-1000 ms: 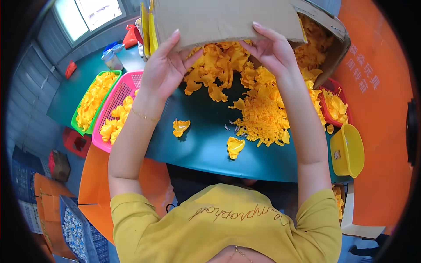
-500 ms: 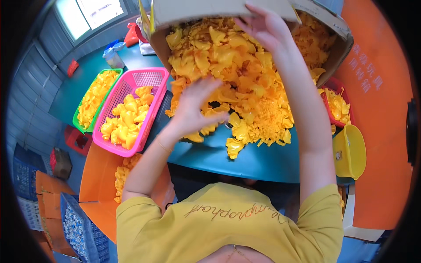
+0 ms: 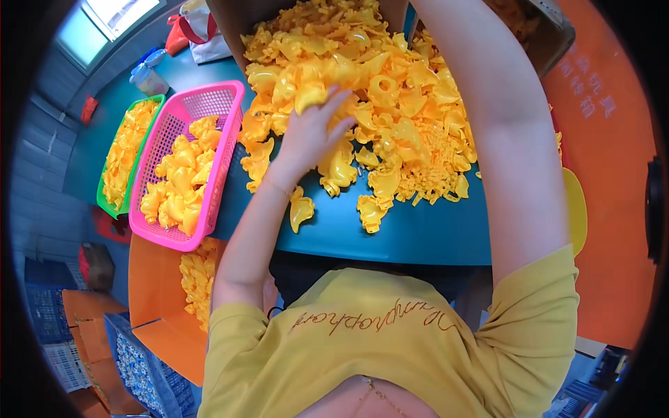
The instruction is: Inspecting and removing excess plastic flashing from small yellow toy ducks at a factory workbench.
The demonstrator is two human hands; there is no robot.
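Observation:
A big heap of yellow-orange moulded plastic parts (image 3: 397, 104) spills from a tipped cardboard box (image 3: 226, 24) onto the teal table (image 3: 334, 244). My left hand (image 3: 313, 136) reaches into the left side of this heap, its thumb and fingers apart. By its fingertips lies a curved yellow part (image 3: 311, 97), and I see no firm grip on it. My right forearm crosses the right side and leaves past the top edge, so the right hand is hidden. A few loose parts, one a curved piece (image 3: 301, 210), lie on the table near my left wrist.
Left of the heap stand a pink basket (image 3: 233, 139) and a green basket (image 3: 159, 111), both holding yellow parts. Below them is an orange bin (image 3: 153, 279) with more. A yellow tub (image 3: 575, 209) is at right, partly behind my arm. A second cardboard box (image 3: 557, 35) stands far right.
My left hand has moved forward into the heap. My right hand, at the box's edge before, is now beyond the top of the picture. More parts lie toward the front of the box.

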